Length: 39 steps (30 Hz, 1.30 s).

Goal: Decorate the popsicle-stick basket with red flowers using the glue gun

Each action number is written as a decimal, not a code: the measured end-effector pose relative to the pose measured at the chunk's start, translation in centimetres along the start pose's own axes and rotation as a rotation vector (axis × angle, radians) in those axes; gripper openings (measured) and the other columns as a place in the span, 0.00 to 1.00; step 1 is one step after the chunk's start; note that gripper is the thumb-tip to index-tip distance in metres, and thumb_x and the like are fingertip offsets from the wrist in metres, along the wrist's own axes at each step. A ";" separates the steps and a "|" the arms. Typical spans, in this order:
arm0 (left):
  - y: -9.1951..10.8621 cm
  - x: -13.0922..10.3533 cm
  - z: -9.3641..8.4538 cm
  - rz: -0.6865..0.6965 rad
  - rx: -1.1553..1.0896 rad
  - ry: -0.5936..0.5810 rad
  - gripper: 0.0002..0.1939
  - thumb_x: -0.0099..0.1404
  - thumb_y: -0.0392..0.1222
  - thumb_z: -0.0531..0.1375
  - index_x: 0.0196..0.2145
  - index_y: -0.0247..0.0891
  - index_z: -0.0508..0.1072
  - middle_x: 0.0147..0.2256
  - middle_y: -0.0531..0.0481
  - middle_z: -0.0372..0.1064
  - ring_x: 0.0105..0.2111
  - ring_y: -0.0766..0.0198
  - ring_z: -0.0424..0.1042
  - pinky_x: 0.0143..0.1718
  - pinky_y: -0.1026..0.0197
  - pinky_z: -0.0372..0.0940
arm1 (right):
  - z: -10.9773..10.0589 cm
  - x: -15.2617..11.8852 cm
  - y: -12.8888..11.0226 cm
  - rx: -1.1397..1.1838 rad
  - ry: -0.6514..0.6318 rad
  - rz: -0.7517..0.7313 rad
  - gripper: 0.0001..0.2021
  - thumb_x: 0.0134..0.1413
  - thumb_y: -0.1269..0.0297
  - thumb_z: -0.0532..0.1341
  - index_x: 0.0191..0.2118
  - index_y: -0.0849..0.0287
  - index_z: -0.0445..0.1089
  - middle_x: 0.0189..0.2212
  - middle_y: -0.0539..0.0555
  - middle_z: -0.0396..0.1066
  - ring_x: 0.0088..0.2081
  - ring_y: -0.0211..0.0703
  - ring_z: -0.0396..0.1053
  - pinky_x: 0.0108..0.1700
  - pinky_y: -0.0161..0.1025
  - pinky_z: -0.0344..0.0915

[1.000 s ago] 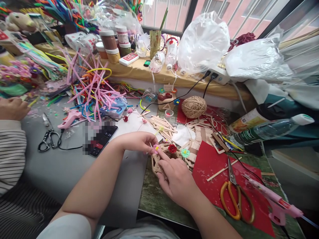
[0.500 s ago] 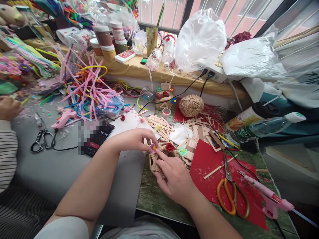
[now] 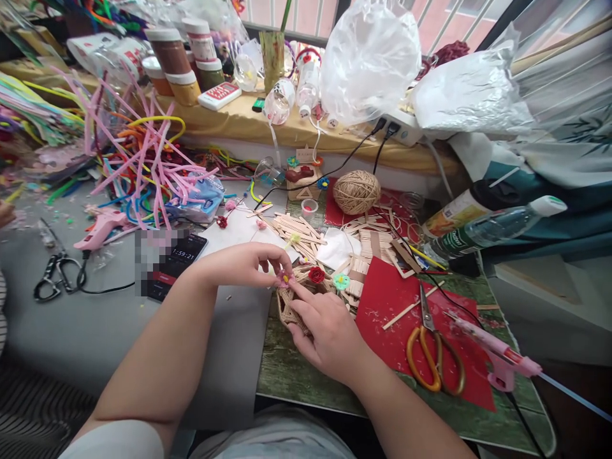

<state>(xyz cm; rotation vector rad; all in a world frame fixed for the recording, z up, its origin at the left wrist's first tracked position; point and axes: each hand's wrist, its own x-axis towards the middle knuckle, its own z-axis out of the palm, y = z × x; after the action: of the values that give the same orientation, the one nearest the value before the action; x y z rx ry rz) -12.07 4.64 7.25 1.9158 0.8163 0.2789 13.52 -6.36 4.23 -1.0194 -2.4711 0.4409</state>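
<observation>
A twine-wrapped basket (image 3: 287, 307) sits at the near edge of the craft pile, with a red rose (image 3: 316, 275) and a mint green flower (image 3: 341, 281) on its rim. At the rim's left side is a small pink-purple flower (image 3: 285, 278), pinched between the thumb and fingers of my left hand (image 3: 253, 264). My right hand (image 3: 325, 325) lies over the basket's near side, its index fingertip touching by the flower and its other fingers on the twine wall. Part of the basket is hidden under it.
Orange-handled scissors (image 3: 435, 357) and a pink glue gun (image 3: 502, 350) lie on the right by red paper (image 3: 382, 299). Beyond the basket are wooden sticks (image 3: 296, 231) and a twine ball (image 3: 356, 192). A phone (image 3: 176, 264) and black scissors (image 3: 57, 268) are left.
The whole view has shifted, so things appear further left and slightly higher. Both hands keep nearly the same pose at the flower and basket. The other person's hand at left is now mostly out of view.
</observation>
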 end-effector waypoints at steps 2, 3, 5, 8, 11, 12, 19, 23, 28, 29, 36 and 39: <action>0.1 -0.1 0.0 -0.026 -0.026 -0.012 0.15 0.71 0.52 0.64 0.49 0.43 0.79 0.47 0.48 0.79 0.46 0.60 0.77 0.45 0.62 0.69 | 0.0 0.0 0.0 0.002 -0.003 -0.002 0.15 0.68 0.66 0.59 0.57 0.58 0.70 0.74 0.59 0.57 0.45 0.52 0.74 0.48 0.53 0.66; 0.1 -0.1 0.0 -0.042 -0.032 -0.011 0.15 0.72 0.53 0.63 0.49 0.42 0.78 0.47 0.48 0.79 0.46 0.59 0.77 0.45 0.61 0.69 | 0.0 0.0 0.1 0.004 -0.005 -0.002 0.15 0.68 0.66 0.59 0.57 0.58 0.70 0.74 0.59 0.57 0.45 0.52 0.74 0.48 0.53 0.66; 0.0 0.0 0.1 -0.079 -0.035 0.009 0.16 0.72 0.56 0.62 0.47 0.41 0.77 0.45 0.48 0.79 0.44 0.59 0.76 0.44 0.61 0.68 | 0.1 0.0 0.1 0.004 -0.006 -0.001 0.15 0.68 0.66 0.60 0.57 0.58 0.70 0.74 0.58 0.57 0.45 0.52 0.74 0.48 0.53 0.65; -0.2 0.3 0.4 -0.137 -0.065 0.025 0.19 0.71 0.59 0.63 0.46 0.41 0.74 0.40 0.49 0.77 0.39 0.61 0.75 0.39 0.62 0.68 | 0.1 0.0 0.1 0.003 -0.007 0.001 0.15 0.68 0.66 0.60 0.58 0.58 0.70 0.75 0.58 0.55 0.45 0.52 0.74 0.48 0.53 0.65; -0.2 0.6 0.7 -0.180 -0.123 -0.027 0.20 0.70 0.61 0.62 0.44 0.41 0.72 0.37 0.51 0.75 0.35 0.62 0.73 0.36 0.63 0.67 | 0.0 0.0 0.0 -0.006 -0.014 0.006 0.16 0.68 0.65 0.60 0.58 0.57 0.69 0.76 0.57 0.54 0.44 0.51 0.73 0.48 0.52 0.65; -0.2 0.6 0.8 -0.190 -0.139 -0.042 0.21 0.70 0.62 0.62 0.44 0.41 0.72 0.37 0.51 0.75 0.35 0.63 0.73 0.35 0.63 0.67 | 0.0 0.0 0.0 -0.009 -0.016 0.007 0.16 0.68 0.65 0.60 0.58 0.57 0.69 0.76 0.57 0.54 0.44 0.51 0.73 0.48 0.52 0.65; -0.8 0.7 0.9 -0.212 -0.170 -0.070 0.21 0.67 0.61 0.65 0.45 0.40 0.75 0.38 0.49 0.77 0.34 0.62 0.76 0.35 0.63 0.68 | 0.0 -0.1 0.1 0.002 -0.019 0.001 0.15 0.68 0.66 0.59 0.58 0.58 0.70 0.75 0.57 0.55 0.46 0.52 0.74 0.49 0.53 0.65; -0.8 0.7 0.8 -0.213 -0.166 -0.052 0.20 0.67 0.60 0.66 0.43 0.39 0.76 0.37 0.49 0.78 0.34 0.62 0.77 0.34 0.63 0.69 | -0.1 0.0 0.0 0.002 -0.020 0.005 0.15 0.67 0.66 0.60 0.57 0.57 0.70 0.75 0.58 0.56 0.47 0.53 0.75 0.49 0.53 0.66; -0.3 0.8 0.8 -0.218 -0.114 -0.018 0.21 0.65 0.60 0.67 0.40 0.38 0.77 0.33 0.50 0.78 0.31 0.63 0.75 0.32 0.64 0.66 | -0.1 0.0 0.0 -0.002 -0.023 0.006 0.14 0.68 0.66 0.60 0.57 0.57 0.70 0.74 0.58 0.56 0.46 0.53 0.74 0.48 0.53 0.66; -0.3 0.8 0.8 -0.222 -0.117 -0.021 0.21 0.65 0.60 0.67 0.40 0.38 0.77 0.33 0.50 0.78 0.31 0.64 0.75 0.32 0.64 0.66 | -0.1 0.0 -0.1 -0.003 -0.024 0.005 0.14 0.68 0.66 0.60 0.57 0.57 0.70 0.75 0.58 0.56 0.46 0.53 0.74 0.47 0.53 0.66; -0.4 0.8 0.6 -0.231 -0.161 -0.037 0.21 0.66 0.60 0.66 0.40 0.38 0.78 0.34 0.49 0.78 0.32 0.63 0.76 0.34 0.63 0.69 | -0.2 0.0 -0.1 -0.003 -0.038 0.011 0.11 0.69 0.65 0.58 0.53 0.58 0.71 0.75 0.56 0.54 0.43 0.51 0.73 0.47 0.52 0.66; -0.4 0.4 0.3 -0.221 -0.220 -0.073 0.22 0.68 0.61 0.65 0.44 0.38 0.77 0.37 0.46 0.78 0.35 0.61 0.77 0.37 0.62 0.71 | -0.2 0.0 0.0 -0.005 -0.022 0.001 0.12 0.68 0.66 0.59 0.54 0.58 0.71 0.75 0.58 0.56 0.44 0.51 0.74 0.47 0.52 0.66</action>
<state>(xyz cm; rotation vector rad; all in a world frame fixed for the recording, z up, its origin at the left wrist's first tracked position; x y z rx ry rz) -11.79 4.81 6.68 1.6066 0.9011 0.1560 13.61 -6.31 4.39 -1.0237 -2.4928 0.4490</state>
